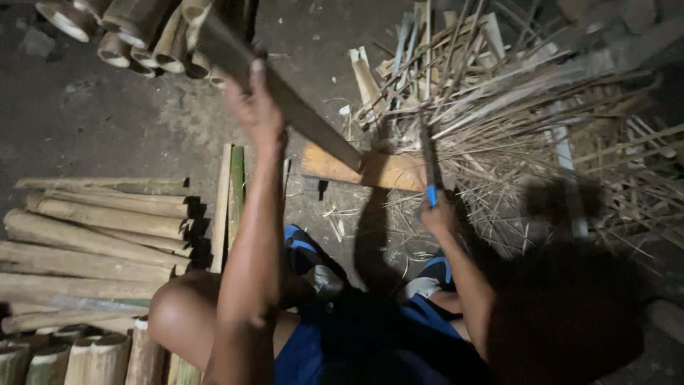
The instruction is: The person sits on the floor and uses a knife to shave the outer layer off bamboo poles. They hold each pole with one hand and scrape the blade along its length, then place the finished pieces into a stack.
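Note:
My left hand [255,107] grips a long split bamboo piece [306,121] that slants from the upper left down onto a wooden block [370,171] on the ground. My right hand [438,214] holds a knife by its blue handle, the dark blade [429,153] pointing up beside the block. My knees, blue shorts and sandalled feet fill the lower middle of the view.
Cut bamboo lengths lie stacked at left [92,235], with more tube ends at the top left [128,36] and bottom left. A big heap of thin bamboo strips and shavings [527,107] covers the right. Two split strips [229,199] lie by my left arm on the dirt floor.

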